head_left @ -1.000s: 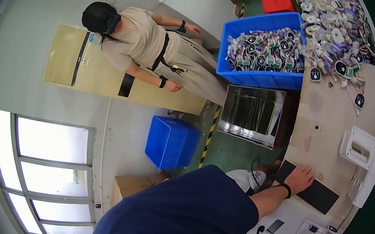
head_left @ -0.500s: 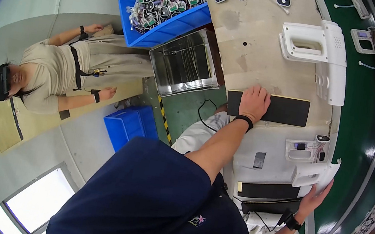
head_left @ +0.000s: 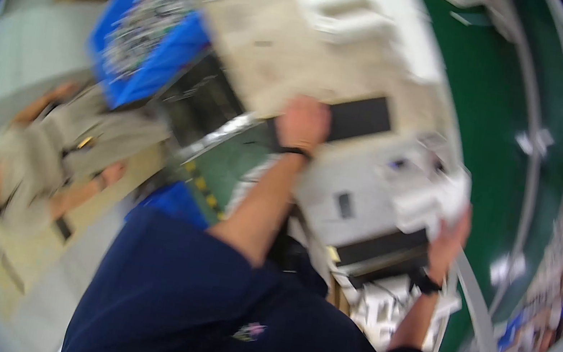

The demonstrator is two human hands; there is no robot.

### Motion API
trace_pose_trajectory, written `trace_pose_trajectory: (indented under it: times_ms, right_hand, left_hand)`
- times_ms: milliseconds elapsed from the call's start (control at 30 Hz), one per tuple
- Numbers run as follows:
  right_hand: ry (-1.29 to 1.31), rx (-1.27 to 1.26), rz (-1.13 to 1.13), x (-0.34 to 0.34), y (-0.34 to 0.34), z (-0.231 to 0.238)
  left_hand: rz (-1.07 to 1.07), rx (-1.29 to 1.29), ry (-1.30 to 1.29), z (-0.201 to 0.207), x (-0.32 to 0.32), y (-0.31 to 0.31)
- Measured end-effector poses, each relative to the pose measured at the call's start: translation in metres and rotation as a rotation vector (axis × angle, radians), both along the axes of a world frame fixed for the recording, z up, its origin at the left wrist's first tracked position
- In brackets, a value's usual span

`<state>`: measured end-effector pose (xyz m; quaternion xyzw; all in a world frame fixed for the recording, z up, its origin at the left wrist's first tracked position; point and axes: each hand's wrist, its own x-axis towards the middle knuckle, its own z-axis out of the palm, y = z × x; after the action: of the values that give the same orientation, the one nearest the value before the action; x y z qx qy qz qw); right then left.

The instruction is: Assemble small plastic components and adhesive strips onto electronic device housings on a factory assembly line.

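Left hand (head_left: 303, 125) on black strip (head_left: 363, 119), grip unclear. Right hand (head_left: 448, 241) grasping white casing (head_left: 450, 192) at edge. Shirt emblem (head_left: 249, 331) blurred, unreadable.

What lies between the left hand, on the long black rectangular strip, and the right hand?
In the head view, white tabletop, then white plastic parts at the right hand.

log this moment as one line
left hand: on flat black rectangular pad | right hand: at white plastic housing, grip unclear | picture: blurred
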<state>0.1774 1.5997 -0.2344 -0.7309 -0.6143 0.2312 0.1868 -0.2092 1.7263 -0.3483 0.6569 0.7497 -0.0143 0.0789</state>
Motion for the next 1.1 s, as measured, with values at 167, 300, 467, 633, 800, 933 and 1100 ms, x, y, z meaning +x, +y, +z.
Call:
trace_pose_trajectory:
  times_ms: [167, 300, 467, 633, 800, 933, 1100]
  right_hand:
    - [-0.041, -0.025, 0.007, -0.043, 0.045, 0.018]
    - [-0.091, -0.055, -0.003, -0.036, 0.041, 0.02]
    - [-0.111, -0.035, 0.05, -0.04, 0.053, 0.018]
    - [-0.143, -0.053, 0.069, -0.05, 0.067, 0.009]
    - [-0.17, -0.042, 0.079, -0.049, 0.068, -0.001]
    - [-0.166, -0.049, 0.076, -0.051, 0.071, -0.006]
    - [-0.149, -0.089, 0.069, -0.055, 0.067, -0.011]
  left_hand:
    - [0.062, 0.304, -0.071, 0.007, -0.013, 0.0]
    - [0.051, 0.296, -0.109, 0.006, 0.0, 0.002]
    - [0.057, 0.259, -0.087, 0.002, -0.001, -0.001]
    - [0.077, 0.234, -0.1, 0.007, 0.001, 0.0]
    - [0.111, 0.206, -0.136, 0.012, 0.004, 0.001]
    - [0.092, 0.238, -0.106, 0.006, 0.002, 0.0]
    - [0.075, 0.261, -0.071, 0.005, 0.0, 0.001]
